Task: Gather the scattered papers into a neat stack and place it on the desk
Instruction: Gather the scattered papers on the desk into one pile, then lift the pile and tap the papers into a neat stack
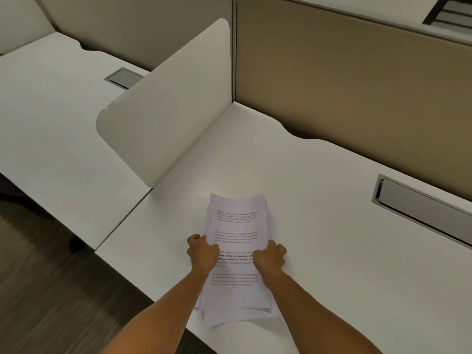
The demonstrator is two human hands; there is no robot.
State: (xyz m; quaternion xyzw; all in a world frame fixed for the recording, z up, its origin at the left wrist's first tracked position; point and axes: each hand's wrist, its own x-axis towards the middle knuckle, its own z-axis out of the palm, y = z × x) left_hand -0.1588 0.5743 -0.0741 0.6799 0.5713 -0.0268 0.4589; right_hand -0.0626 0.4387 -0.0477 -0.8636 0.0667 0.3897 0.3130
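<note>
A stack of white printed papers (pixel 236 226) lies on the white desk (pixel 319 251), near its front edge, with its long side running away from me. The sheets are roughly aligned; a few edges stick out at the near end. My left hand (pixel 201 251) grips the stack's left edge with curled fingers. My right hand (pixel 269 256) grips the right edge the same way, thumb on the top sheet. Both forearms cover part of the lower sheets.
A white rounded divider panel (pixel 166 111) stands to the left of the desk. A tan partition wall (pixel 344 85) runs along the back. A grey cable tray slot (pixel 421 210) sits at the right. Another desk (pixel 51 111) lies left; dark floor (pixel 51 290) below.
</note>
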